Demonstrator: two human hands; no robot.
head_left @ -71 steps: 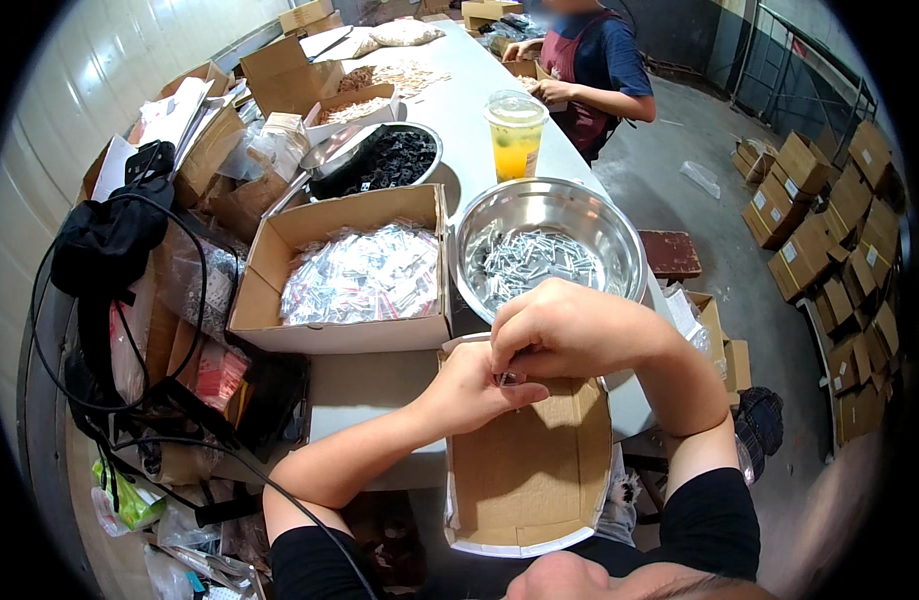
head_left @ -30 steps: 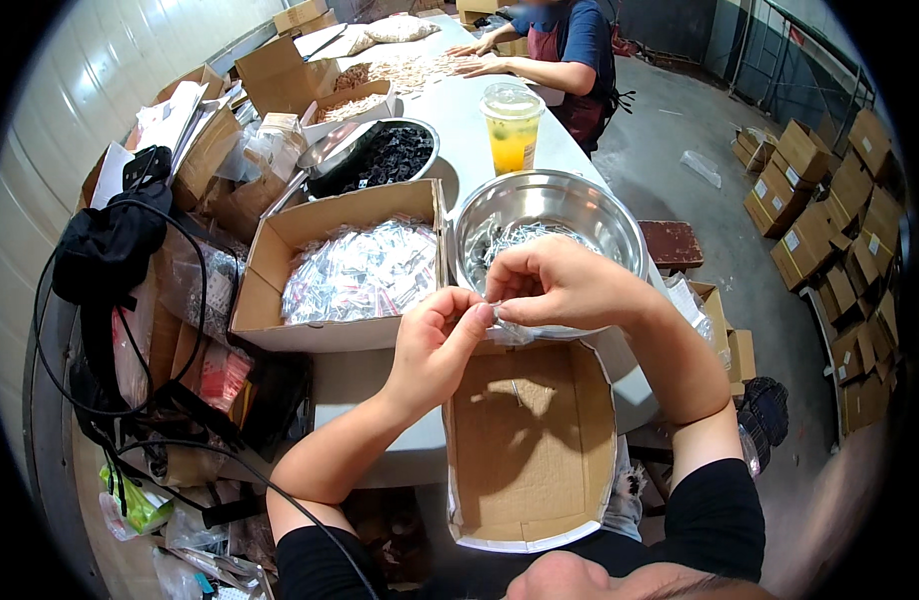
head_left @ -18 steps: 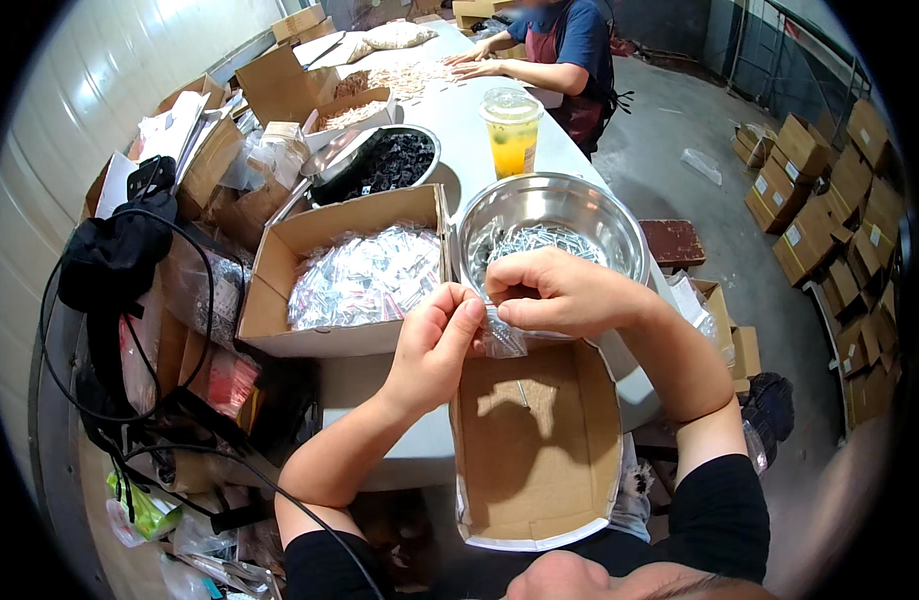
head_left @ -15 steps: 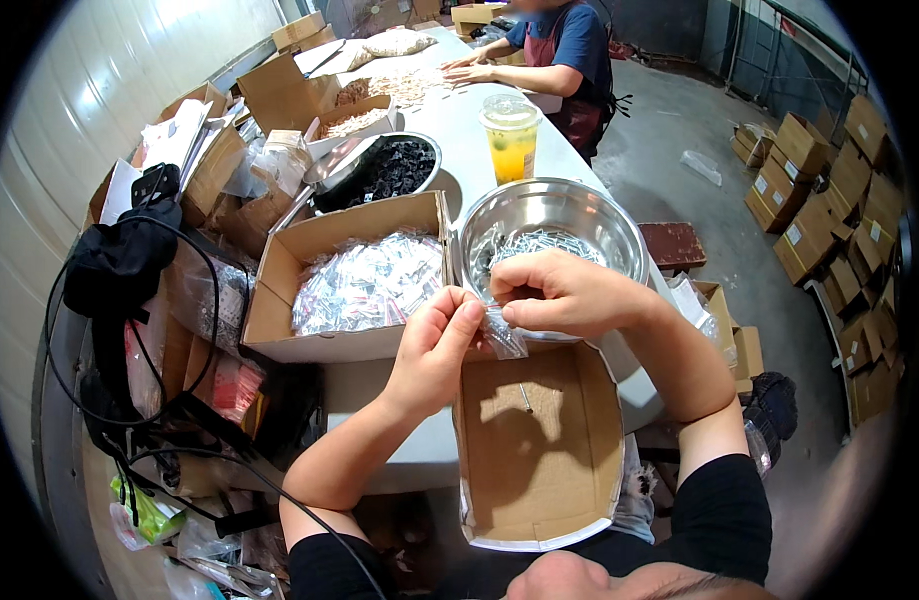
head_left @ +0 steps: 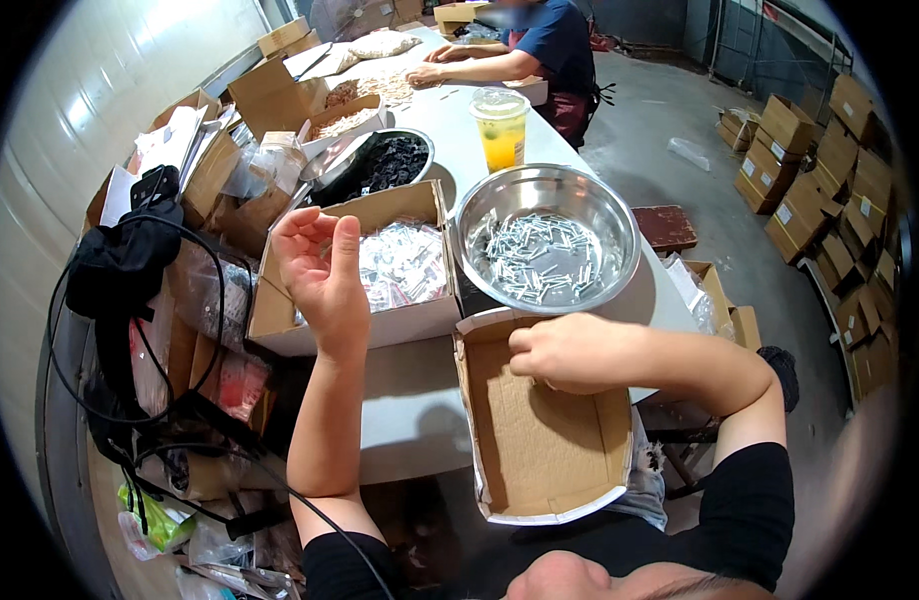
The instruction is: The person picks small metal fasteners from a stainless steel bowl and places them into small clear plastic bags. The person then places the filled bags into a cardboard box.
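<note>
My left hand point(head_left: 325, 275) is raised over the near left part of a cardboard box point(head_left: 380, 332) of small clear plastic packets point(head_left: 405, 262). Its thumb stands apart from the loosely curved fingers, and nothing shows in the palm. Over the upper part of a shallow cardboard tray point(head_left: 540, 465), my right hand point(head_left: 568, 352) has its fingers curled together, pointing down and left. Whatever those fingers hold is hidden. Just beyond the tray sits a shiny metal bowl point(head_left: 628, 250) with many loose silver screws point(head_left: 540, 255) on its bottom.
A lidded cup of yellow drink point(head_left: 500, 130) stands behind the bowl. Beyond the box is a bowl of black parts point(head_left: 392, 165). Another person point(head_left: 545, 55) works at the table's far end. Cartons point(head_left: 780, 150) stack at right; a black cable point(head_left: 270, 485) crosses by my left arm.
My hands have parted from a small clear bag they held together. The left moved up and left over the box, opening; the right dropped into the tray, covering where a screw lay.
</note>
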